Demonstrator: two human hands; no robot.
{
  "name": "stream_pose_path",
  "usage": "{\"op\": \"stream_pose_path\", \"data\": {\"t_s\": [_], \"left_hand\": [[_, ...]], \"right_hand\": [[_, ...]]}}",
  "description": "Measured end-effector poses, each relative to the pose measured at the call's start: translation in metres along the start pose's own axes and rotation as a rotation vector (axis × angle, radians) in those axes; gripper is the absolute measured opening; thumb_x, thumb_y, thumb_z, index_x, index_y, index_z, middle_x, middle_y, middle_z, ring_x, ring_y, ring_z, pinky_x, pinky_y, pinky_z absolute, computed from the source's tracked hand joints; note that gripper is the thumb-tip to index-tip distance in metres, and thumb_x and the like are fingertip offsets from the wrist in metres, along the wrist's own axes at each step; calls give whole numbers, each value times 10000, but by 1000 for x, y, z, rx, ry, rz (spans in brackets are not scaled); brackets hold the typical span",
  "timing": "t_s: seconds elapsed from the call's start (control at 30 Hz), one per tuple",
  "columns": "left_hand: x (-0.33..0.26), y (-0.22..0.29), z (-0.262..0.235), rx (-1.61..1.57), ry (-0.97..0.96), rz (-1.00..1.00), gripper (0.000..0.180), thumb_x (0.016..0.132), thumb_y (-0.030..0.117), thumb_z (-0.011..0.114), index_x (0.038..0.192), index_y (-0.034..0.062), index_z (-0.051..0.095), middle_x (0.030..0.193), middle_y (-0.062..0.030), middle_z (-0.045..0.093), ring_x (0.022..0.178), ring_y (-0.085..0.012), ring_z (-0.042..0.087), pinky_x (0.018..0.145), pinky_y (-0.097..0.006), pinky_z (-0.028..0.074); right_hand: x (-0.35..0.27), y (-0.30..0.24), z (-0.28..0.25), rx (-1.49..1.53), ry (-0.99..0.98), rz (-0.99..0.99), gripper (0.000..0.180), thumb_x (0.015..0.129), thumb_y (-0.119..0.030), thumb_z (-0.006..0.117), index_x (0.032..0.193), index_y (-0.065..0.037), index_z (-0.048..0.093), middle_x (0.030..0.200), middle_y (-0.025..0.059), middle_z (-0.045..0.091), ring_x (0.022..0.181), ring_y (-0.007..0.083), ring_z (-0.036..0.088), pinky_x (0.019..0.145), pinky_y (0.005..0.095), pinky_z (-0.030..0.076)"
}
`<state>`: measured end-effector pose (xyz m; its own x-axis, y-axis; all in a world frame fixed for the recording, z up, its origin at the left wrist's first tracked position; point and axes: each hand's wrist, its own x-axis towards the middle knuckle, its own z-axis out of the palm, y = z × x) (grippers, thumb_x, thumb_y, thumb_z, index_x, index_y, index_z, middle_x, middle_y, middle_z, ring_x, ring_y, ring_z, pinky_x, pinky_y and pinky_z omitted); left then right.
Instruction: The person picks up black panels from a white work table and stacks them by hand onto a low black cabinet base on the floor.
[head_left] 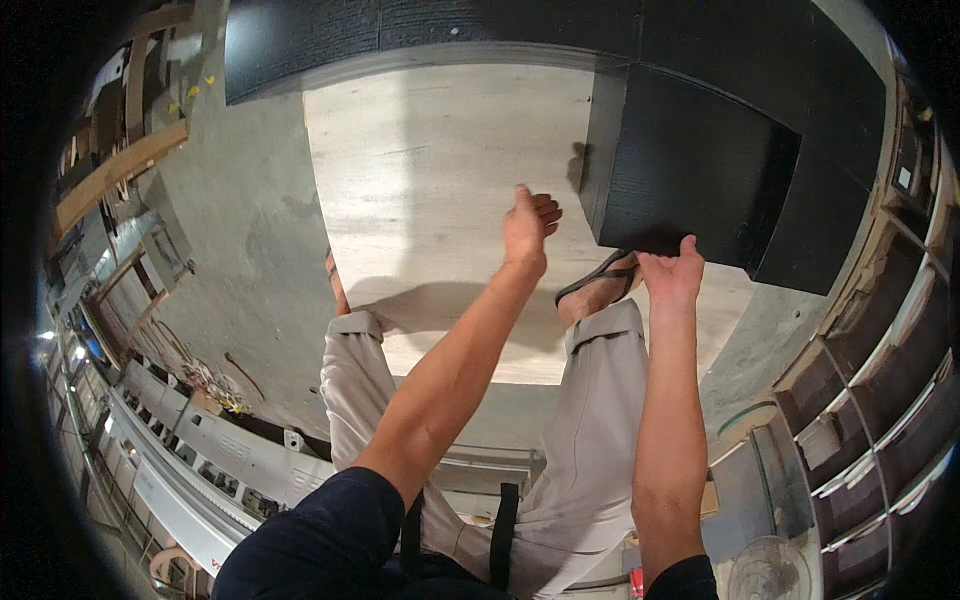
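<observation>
A black wood-grain box (700, 160) stands on a pale wood-grain board (460, 150), against a long black panel (490, 22) at the far side. My right hand (672, 270) grips the box's near edge, thumb on top and fingers hidden below. To the left of the box, my left hand (526, 225) hangs over the pale board with nothing visible in it. Its thumb points away from me, apart from the half-curled fingers. A shadow like that hand's falls on the box's left side.
My sandalled foot (600, 282) is on the board just beside the box. Dark shelving (870, 400) lines the right side. Wooden planks (120, 175) lie at the left, above stacked pale metal parts (215, 440). A round wire-guarded fan (768, 572) is at lower right.
</observation>
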<state>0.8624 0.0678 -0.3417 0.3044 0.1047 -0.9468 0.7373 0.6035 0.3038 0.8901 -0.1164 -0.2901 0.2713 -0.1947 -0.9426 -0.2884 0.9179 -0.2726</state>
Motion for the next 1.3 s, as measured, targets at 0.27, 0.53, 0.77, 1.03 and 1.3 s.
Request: {"op": "stream_pose_path", "data": {"t_s": [0.27,0.53,0.77,1.03,1.3], "left_hand": [[-4,21,-31,298,-126,23,544,938,417,455,1244,-31,492,1145,-183,606,1058,-272,588,922,-374,453],[-121,87,-311,664,177,-35,243,867,257,563,822,19,588,765,-70,607,646,-154,576,589,-286,475],[-148,214,-409,805,399,-3,266,906,191,462,728,-3,498,589,-120,547,399,-182,474,338,-304,361],[-104,340,-205,1463,-360,325,208,892,260,514,749,116,562,634,-38,569,489,-120,513,391,-245,370],[-228,265,-115,1595,-750,403,263,939,316,508,848,79,577,640,-19,565,521,-126,529,446,-233,403]], "right_hand": [[15,-14,-26,-46,-22,-79,481,988,-393,348,1325,-53,397,1293,116,438,1154,271,435,1003,449,333],[-113,20,-91,-265,-49,-257,483,959,-299,491,1282,53,424,1299,186,486,1176,306,498,990,400,413],[-331,127,-235,-210,407,-596,412,899,-242,619,1173,54,532,1067,114,613,970,183,593,857,299,486],[-540,495,-341,955,670,-353,246,972,-220,412,949,-26,561,810,109,637,727,235,611,700,348,505],[-519,756,-260,1604,608,-161,194,929,-181,451,918,-5,532,772,139,592,651,276,579,554,389,503]]}}
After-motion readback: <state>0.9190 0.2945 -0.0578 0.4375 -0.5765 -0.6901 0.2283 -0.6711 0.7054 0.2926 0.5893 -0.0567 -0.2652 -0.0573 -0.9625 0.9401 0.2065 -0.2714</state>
